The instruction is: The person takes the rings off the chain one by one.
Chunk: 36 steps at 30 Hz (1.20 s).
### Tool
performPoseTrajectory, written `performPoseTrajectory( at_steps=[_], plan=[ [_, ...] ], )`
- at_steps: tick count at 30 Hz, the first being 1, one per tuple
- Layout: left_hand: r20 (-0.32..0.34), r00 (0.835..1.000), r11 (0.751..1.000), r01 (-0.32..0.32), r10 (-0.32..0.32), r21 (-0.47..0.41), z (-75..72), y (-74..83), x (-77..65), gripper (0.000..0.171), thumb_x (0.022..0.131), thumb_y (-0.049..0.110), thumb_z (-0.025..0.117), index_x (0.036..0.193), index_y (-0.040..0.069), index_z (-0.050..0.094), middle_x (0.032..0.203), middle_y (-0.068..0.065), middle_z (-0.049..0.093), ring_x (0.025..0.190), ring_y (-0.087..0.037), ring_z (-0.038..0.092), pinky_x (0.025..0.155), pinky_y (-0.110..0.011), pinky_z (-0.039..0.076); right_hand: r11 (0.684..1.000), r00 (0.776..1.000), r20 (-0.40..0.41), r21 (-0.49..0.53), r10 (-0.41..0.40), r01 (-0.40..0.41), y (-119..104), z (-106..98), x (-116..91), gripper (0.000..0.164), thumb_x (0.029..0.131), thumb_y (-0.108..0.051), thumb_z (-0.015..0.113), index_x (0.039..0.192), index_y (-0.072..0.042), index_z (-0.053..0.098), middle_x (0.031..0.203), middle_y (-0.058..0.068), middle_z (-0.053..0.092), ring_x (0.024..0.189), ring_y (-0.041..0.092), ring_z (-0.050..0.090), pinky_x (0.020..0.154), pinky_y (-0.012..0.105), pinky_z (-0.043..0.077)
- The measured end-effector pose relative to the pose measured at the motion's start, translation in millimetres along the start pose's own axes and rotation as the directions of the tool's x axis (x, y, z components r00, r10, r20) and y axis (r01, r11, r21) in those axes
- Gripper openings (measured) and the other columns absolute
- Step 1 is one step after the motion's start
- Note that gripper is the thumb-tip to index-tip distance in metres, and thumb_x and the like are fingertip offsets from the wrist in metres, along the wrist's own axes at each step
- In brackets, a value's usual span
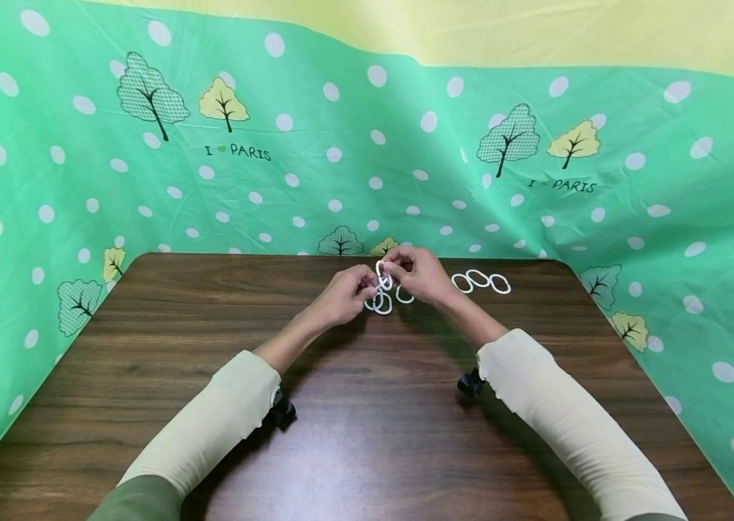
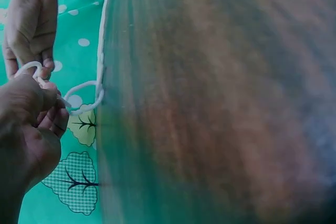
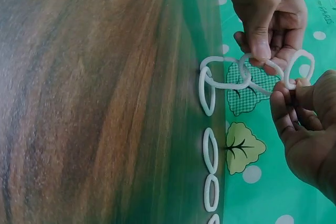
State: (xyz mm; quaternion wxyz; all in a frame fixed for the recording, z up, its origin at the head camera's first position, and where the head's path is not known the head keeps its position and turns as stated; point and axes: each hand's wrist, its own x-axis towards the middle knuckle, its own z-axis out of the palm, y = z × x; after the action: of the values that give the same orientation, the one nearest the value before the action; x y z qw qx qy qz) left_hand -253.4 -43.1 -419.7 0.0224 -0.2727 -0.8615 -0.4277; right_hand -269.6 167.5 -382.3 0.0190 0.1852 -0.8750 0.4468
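Both hands meet over the table's far edge. My left hand [image 1: 344,295] pinches a white ring [image 3: 275,67] between thumb and fingers. Beside it, my right hand [image 1: 422,273] pinches another white ring [image 3: 312,69], held up at the left hand's ring; whether these two are linked I cannot tell. From the left hand hangs a short chain of linked white rings [image 3: 229,86], its lower end [image 3: 201,95] down at the table edge. The left wrist view shows the left hand [image 2: 31,135] close below the right hand [image 2: 32,30], with one hanging ring [image 2: 81,85] visible.
Under the right hand a loose white ring [image 1: 405,301] lies on the brown wooden table [image 1: 367,434]. Several more loose rings [image 1: 500,291] lie in a row to the right near the far edge. A green dotted cloth [image 1: 367,166] hangs behind and at both sides.
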Motion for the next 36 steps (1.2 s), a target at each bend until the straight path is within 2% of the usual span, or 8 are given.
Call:
performPoseTrajectory(
  at_steps=[3, 8, 10, 17, 21, 25, 31, 36],
  plan=[
    [-0.021, 0.999, 0.999, 0.043, -0.044, -0.033, -2.6, 1.6, 1.4, 0.008, 0.108, 0.002, 0.072, 0.115, -0.002, 0.071, 0.108, -0.015, 0.074, 0.098, -0.021, 0.067, 0.088, -0.030, 0.058, 0.998, 1.000, 0.001, 0.051, 0.029, -0.029, -0.5, -2.5, 1.1, 0.019, 0.111, -0.010, 0.071, 0.121, 0.005, 0.076, 0.100, 0.020, 0.078, 0.091, 0.042, 0.077, 0.069, 0.019, 0.059],
    [-0.058, 0.991, 0.990, 0.113, -0.118, -0.086, -8.6, 0.9, 2.2, 0.011, 0.110, 0.005, 0.070, 0.119, -0.001, 0.072, 0.109, -0.014, 0.074, 0.097, -0.020, 0.067, 0.086, -0.028, 0.056, 0.997, 0.999, -0.012, 0.065, 0.041, -0.040, -2.1, -10.0, 2.9, 0.021, 0.112, -0.011, 0.071, 0.122, 0.007, 0.077, 0.098, 0.022, 0.079, 0.076, 0.014, 0.073, 0.072, 0.025, 0.064],
    [-0.078, 0.987, 0.985, 0.132, -0.141, -0.106, -11.5, 0.3, 2.1, 0.011, 0.111, 0.006, 0.069, 0.119, -0.001, 0.072, 0.108, -0.013, 0.074, 0.096, -0.020, 0.067, 0.086, -0.028, 0.056, 0.998, 0.999, -0.013, 0.055, 0.041, -0.040, -1.8, -13.3, 3.4, 0.021, 0.112, -0.011, 0.071, 0.122, 0.007, 0.077, 0.098, 0.024, 0.079, 0.075, 0.009, 0.070, 0.073, 0.026, 0.065],
    [-0.140, 0.964, 0.967, 0.202, -0.225, -0.156, -23.9, 1.2, 2.6, 0.012, 0.112, 0.009, 0.067, 0.121, 0.001, 0.072, 0.111, -0.013, 0.072, 0.101, -0.023, 0.067, 0.091, -0.032, 0.057, 0.996, 0.995, 0.046, -0.019, 0.090, -0.089, 8.8, -16.3, 3.3, 0.020, 0.109, -0.011, 0.073, 0.117, 0.007, 0.080, 0.101, 0.027, 0.080, 0.090, 0.043, 0.077, 0.068, 0.023, 0.058],
    [-0.157, 0.952, 0.952, 0.229, -0.263, -0.205, -30.5, 2.9, 3.1, 0.014, 0.113, 0.010, 0.066, 0.124, 0.001, 0.070, 0.113, -0.014, 0.072, 0.103, -0.025, 0.066, 0.093, -0.033, 0.057, 0.989, 0.987, 0.083, -0.065, 0.140, -0.135, 17.2, -11.3, 4.2, 0.021, 0.109, -0.014, 0.074, 0.116, 0.005, 0.082, 0.098, 0.023, 0.081, 0.089, 0.041, 0.077, 0.069, 0.025, 0.058],
    [-0.166, 0.949, 0.944, 0.226, -0.270, -0.241, -33.8, 4.4, 3.6, 0.015, 0.113, 0.010, 0.066, 0.125, 0.001, 0.071, 0.114, -0.015, 0.073, 0.103, -0.025, 0.066, 0.092, -0.032, 0.056, 0.977, 0.974, 0.105, -0.097, 0.199, -0.189, 24.4, -5.9, 4.2, 0.021, 0.109, -0.016, 0.076, 0.116, 0.002, 0.083, 0.097, 0.021, 0.083, 0.087, 0.031, 0.080, 0.073, 0.031, 0.064],
    [-0.183, 0.950, 0.946, 0.206, -0.255, -0.248, -34.9, 6.6, 3.8, 0.016, 0.114, 0.010, 0.066, 0.125, 0.000, 0.072, 0.112, -0.015, 0.073, 0.102, -0.024, 0.067, 0.090, -0.029, 0.054, 0.961, 0.967, 0.080, -0.160, 0.240, -0.225, 32.3, 1.1, 4.4, 0.019, 0.106, -0.020, 0.080, 0.111, -0.003, 0.087, 0.090, 0.013, 0.086, 0.073, 0.012, 0.076, 0.064, 0.021, 0.058],
    [-0.185, 0.951, 0.951, 0.201, -0.247, -0.237, -34.6, 6.2, 4.2, 0.016, 0.113, 0.010, 0.067, 0.124, 0.000, 0.073, 0.112, -0.015, 0.074, 0.102, -0.024, 0.067, 0.090, -0.029, 0.055, 0.944, 0.964, 0.045, -0.218, 0.262, -0.247, 35.1, 3.5, 5.0, 0.018, 0.105, -0.024, 0.083, 0.106, -0.007, 0.089, 0.087, 0.006, 0.085, 0.073, 0.009, 0.074, 0.069, 0.023, 0.055]
  ],
)
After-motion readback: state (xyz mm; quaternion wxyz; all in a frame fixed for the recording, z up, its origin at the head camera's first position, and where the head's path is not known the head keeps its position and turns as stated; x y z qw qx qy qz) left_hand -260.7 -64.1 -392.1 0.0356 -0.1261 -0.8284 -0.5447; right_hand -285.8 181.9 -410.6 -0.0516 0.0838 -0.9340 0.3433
